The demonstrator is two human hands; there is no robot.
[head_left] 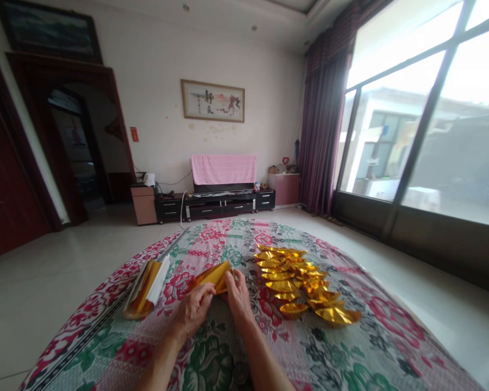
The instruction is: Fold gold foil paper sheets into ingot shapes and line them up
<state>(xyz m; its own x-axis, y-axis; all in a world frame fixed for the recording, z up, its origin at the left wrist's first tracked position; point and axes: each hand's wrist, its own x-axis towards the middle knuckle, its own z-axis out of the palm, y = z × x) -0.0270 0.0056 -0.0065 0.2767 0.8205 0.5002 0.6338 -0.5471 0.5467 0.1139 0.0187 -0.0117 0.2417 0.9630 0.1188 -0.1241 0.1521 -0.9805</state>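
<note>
My left hand pinches the lower left edge of a piece of gold foil paper, its fingers closed. On the right end of the same piece, my right hand grips with thumb and fingers. The paper looks partly folded and is held just above the patterned cloth. To the right, several folded gold foil shapes lie in overlapping rows. A stack of curled gold and white sheets lies to the left of my left hand.
A round table covered by a floral cloth spreads beneath my hands. Beyond it stand a low black cabinet and something under a pink cloth. Tall windows and a purple curtain are at the right.
</note>
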